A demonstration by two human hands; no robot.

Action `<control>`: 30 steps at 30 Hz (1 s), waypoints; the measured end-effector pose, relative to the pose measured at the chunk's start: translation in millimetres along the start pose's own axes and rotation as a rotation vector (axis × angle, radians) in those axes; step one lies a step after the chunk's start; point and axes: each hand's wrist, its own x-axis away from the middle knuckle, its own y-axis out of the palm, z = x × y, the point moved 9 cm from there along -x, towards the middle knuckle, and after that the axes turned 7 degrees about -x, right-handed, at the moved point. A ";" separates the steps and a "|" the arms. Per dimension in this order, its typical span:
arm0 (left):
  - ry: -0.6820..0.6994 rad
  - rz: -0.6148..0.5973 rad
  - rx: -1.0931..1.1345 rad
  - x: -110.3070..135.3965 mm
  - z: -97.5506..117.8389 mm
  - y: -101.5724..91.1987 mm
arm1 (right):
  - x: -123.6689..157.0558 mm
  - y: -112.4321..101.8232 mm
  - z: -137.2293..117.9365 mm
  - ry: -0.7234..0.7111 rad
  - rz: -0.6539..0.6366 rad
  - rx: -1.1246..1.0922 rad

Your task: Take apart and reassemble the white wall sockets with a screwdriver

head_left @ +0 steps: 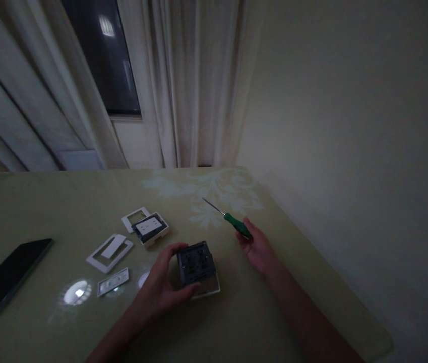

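My left hand (163, 282) grips a dark square socket module (197, 263) between thumb and fingers, its black back face turned up. Beneath it shows the rim of a white mounting box (214, 289) on the table; whether the two touch I cannot tell. In my right hand (256, 247) is a screwdriver (237, 225) with a green handle, closed in the fingers, its thin metal shaft pointing up and left, away from the module. Beyond my left hand sits a second socket (150, 228) with a white face, seated in a white box.
Left of my hand lie two white frames, one near (98, 259) and one farther (125, 220), a white strip (114, 247) and a small rectangular cover (113, 282). A dark flat device (9, 275) rests at the far left. A wall (350, 151) borders the table's right edge.
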 end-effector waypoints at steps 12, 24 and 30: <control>0.072 0.118 -0.047 2.0 12.0 -13.0 | 57.4 52.2 31.1 0.130 -0.325 0.368; 0.123 0.121 -0.012 8.7 29.8 -8.9 | 59.9 38.7 44.2 0.143 -0.123 0.551; -0.019 0.088 0.363 -0.2 19.0 -1.1 | 57.8 44.4 40.4 0.078 -0.148 0.509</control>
